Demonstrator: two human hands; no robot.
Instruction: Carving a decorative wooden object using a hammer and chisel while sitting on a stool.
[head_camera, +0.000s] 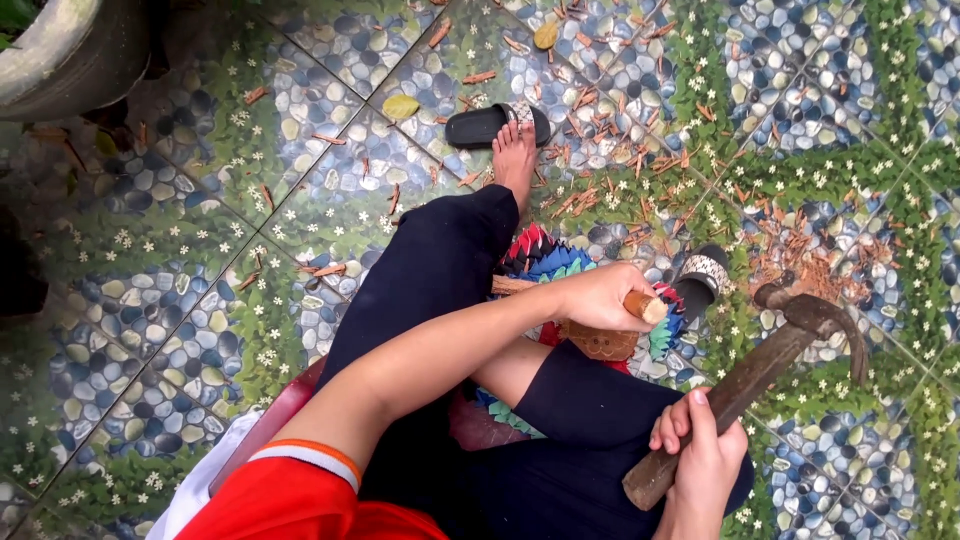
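My left hand (598, 296) is wrapped around a short brown stick of wood (645, 306), holding it over a wooden block (603, 343) that rests on a colourful patchwork mat (548, 258) between my legs. My right hand (703, 462) grips the wooden handle of a rusty curved chopping tool (760, 375), whose hooked metal head (815, 318) hangs to the right of the stick, apart from it. I sit with black trousers and bare feet.
Several reddish wood chips (780, 255) litter the pebble-patterned tiled floor (200, 270). One black sandal (497, 125) lies by my far foot, another (700, 282) beside the mat. A dark plant pot (70, 50) stands at top left.
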